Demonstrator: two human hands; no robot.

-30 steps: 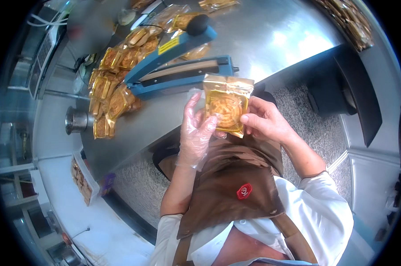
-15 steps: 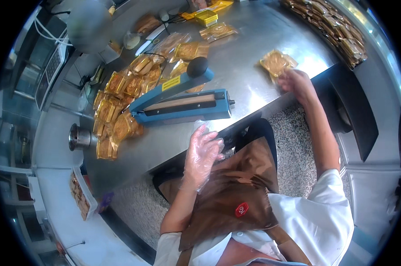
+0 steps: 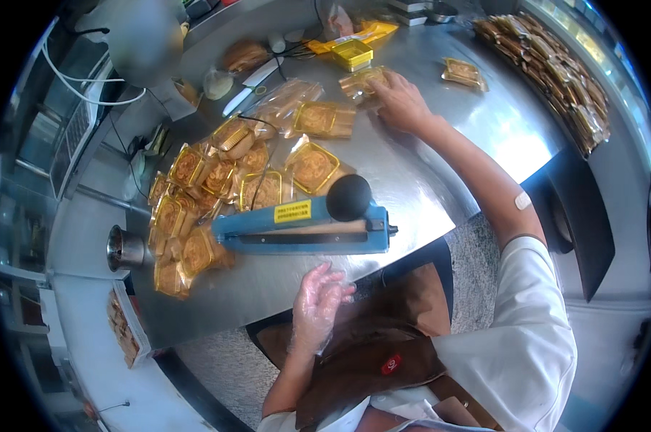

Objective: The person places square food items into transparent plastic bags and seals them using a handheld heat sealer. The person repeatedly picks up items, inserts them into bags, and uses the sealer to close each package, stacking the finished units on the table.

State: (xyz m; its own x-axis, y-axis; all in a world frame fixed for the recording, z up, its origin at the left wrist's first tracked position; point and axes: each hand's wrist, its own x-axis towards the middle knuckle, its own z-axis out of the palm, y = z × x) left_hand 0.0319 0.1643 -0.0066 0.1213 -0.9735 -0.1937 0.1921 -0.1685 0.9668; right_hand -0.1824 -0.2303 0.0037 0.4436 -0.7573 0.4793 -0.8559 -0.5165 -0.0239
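My right hand (image 3: 403,103) reaches far over the table, its fingers closed on the edge of a flat packaged pastry (image 3: 361,84) in clear film with a gold tray. My left hand (image 3: 317,302), in a clear plastic glove, is held near the table's front edge with its fingers loosely curved, apart and holding nothing. Just beyond it stands a blue hand-lever bag sealer (image 3: 300,241) with a round black knob (image 3: 348,197). No packet lies between its jaws. Several wrapped pastries (image 3: 196,189) are heaped left of and behind the sealer.
A stack of yellow trays (image 3: 352,54) sits beyond my right hand. One wrapped pastry (image 3: 463,73) lies apart at the right. A long row of packed packets (image 3: 545,68) fills the far right. At the left are a metal cup (image 3: 125,248) and a white-handled knife (image 3: 252,88).
My right hand has left the wrapped pastry at the right and moved far and left to another packet. The view has shifted, and the sealer's lever looks closer to its base.
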